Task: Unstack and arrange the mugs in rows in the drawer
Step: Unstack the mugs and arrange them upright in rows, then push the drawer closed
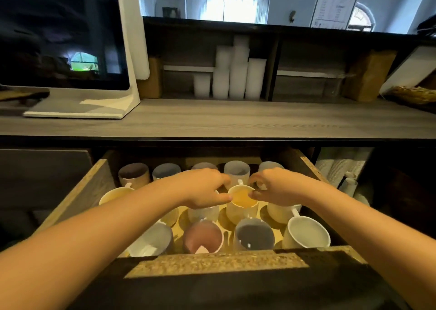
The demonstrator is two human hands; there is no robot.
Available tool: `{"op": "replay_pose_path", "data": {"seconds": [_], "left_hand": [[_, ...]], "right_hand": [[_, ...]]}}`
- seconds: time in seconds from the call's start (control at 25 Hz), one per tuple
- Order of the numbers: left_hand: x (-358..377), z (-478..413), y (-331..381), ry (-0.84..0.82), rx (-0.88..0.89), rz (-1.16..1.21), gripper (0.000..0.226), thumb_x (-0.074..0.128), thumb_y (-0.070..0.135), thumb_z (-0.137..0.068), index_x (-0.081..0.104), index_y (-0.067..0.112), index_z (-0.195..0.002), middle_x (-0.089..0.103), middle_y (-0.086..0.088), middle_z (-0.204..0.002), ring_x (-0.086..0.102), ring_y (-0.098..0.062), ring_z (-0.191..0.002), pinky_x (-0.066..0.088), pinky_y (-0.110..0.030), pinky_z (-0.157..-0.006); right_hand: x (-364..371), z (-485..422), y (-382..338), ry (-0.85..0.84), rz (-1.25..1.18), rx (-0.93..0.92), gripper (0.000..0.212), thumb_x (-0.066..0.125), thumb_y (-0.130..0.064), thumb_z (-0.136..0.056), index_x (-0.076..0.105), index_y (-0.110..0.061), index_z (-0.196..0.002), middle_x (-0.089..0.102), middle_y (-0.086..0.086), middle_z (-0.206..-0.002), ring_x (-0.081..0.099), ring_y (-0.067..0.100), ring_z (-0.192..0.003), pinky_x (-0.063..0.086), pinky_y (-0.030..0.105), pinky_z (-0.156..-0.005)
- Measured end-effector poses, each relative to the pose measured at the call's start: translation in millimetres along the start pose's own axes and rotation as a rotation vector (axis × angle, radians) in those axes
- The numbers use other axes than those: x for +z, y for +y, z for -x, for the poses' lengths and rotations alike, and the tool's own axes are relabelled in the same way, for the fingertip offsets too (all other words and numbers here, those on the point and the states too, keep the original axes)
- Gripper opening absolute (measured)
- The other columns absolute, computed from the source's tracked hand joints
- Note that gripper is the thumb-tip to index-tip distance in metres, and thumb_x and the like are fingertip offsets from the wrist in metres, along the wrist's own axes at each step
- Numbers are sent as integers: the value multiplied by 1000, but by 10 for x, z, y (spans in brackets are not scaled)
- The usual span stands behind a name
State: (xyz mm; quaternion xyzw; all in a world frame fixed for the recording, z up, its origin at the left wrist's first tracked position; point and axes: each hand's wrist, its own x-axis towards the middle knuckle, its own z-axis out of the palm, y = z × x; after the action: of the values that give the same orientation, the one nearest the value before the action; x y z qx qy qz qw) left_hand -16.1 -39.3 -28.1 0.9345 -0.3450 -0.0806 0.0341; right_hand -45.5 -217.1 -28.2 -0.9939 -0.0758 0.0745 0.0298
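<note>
An open wooden drawer (89, 187) below the counter holds several mugs in rows. In the middle row a cream mug (241, 203) stands raised above its neighbours, seemingly stacked on another. My left hand (205, 188) pinches its left rim, and my right hand (274, 187) grips its right rim. Behind it stands a white mug (237, 171). The front row has a white mug (151, 239), a pink-lined mug (203, 237), a dark-lined mug (254, 235) and a white mug (306, 232). Mugs under my hands are partly hidden.
The grey counter (224, 118) overhangs the drawer's back. A monitor on a white stand (70, 50) is at the left, stacks of white cups (233, 74) on the shelf behind. Paper cup stacks (339, 168) lie right of the drawer. The drawer front (212, 262) is nearest me.
</note>
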Motion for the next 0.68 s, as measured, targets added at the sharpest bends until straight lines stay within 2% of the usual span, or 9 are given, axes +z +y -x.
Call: {"op": "replay_pose_path", "data": {"seconds": [0.12, 0.28, 0.4, 0.48, 0.56, 0.6, 0.68], "left_hand": [[-39, 456, 71, 71, -34, 63, 45, 43, 45, -94, 42, 28, -137, 47, 2, -141, 50, -16, -121, 46, -32, -97], [73, 1011, 143, 206, -67, -142, 50, 33, 50, -95, 28, 34, -143, 34, 9, -151, 36, -13, -136, 33, -31, -108], [193, 1291, 185, 221, -108, -158, 55, 25, 54, -94, 23, 34, -145, 26, 10, -155, 25, -11, -141, 21, -31, -115], [343, 1418, 166, 242, -139, -152, 64, 14, 62, -89, 23, 33, -145, 25, 9, -155, 23, -12, -142, 14, -30, -115], [483, 1471, 153, 288, -162, -179, 77, 2, 66, -86, 42, 27, -138, 46, 2, -144, 43, -18, -133, 23, -33, -109], [558, 1469, 119, 302, -176, -211, 77, 2, 64, -89, 54, 23, -128, 59, -1, -132, 57, -20, -121, 33, -37, -103], [604, 1426, 52, 339, -236, -234, 73, 9, 61, -92, 64, 18, -114, 70, -3, -114, 67, -23, -103, 48, -44, -90]], "right_hand": [[-1, 292, -242, 48, -3, -23, 45, 47, -42, -93, 46, -26, -135, 60, 2, -129, 61, 21, -109, 54, 32, -88], [124, 676, -465, 160, -92, -65, 44, 45, -44, -94, 43, -32, -136, 56, -4, -135, 59, 15, -113, 52, 26, -85], [255, 917, -561, 235, -71, -89, 46, 38, -50, -93, 40, -35, -137, 51, -8, -140, 55, 13, -119, 49, 27, -92], [391, 1051, -601, 296, -18, -101, 52, 27, -56, -92, 38, -36, -138, 45, -10, -144, 47, 12, -127, 42, 29, -100], [532, 1139, -655, 367, 9, -76, 62, 13, -61, -88, 44, -34, -135, 49, -10, -141, 45, 12, -129, 36, 30, -105], [600, 1135, -670, 411, 20, -59, 67, 8, -62, -88, 52, -32, -128, 57, -8, -133, 51, 15, -124, 40, 33, -102], [693, 1082, -655, 537, 58, -48, 69, 8, -58, -94, 67, -25, -109, 71, -2, -112, 65, 21, -106, 50, 37, -89]]}}
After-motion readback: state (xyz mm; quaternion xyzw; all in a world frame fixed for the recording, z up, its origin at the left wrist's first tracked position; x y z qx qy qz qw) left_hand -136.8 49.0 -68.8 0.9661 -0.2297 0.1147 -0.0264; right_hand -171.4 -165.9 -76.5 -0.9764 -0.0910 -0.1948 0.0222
